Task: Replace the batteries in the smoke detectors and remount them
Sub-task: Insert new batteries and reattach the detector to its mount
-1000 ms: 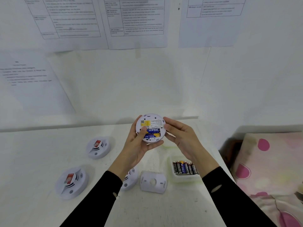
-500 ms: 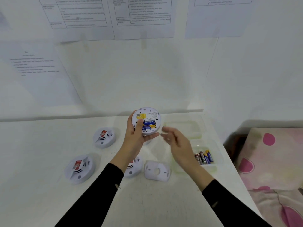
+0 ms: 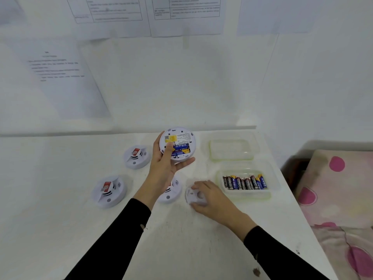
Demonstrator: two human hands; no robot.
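Looking down in the head view, a smoke detector (image 3: 177,145) is held above the tabletop (image 3: 60,158) in the left hand (image 3: 164,168), with the thumb laid across its back and the fingers wrapped beneath. Its open back is turned up toward the camera, and two batteries (image 3: 180,149) are seen seated crosswise in the compartment. The mounting plate (image 3: 194,196) lies flat on the tabletop, below and to the right of the detector, and is clasped at its edges by the curled fingers and thumb of the right hand (image 3: 212,197), plainly the nearer hand. The plate is judged to need lifting and turning onto that open back. Spare batteries (image 3: 245,182) are kept in a tray (image 3: 248,197) just right.
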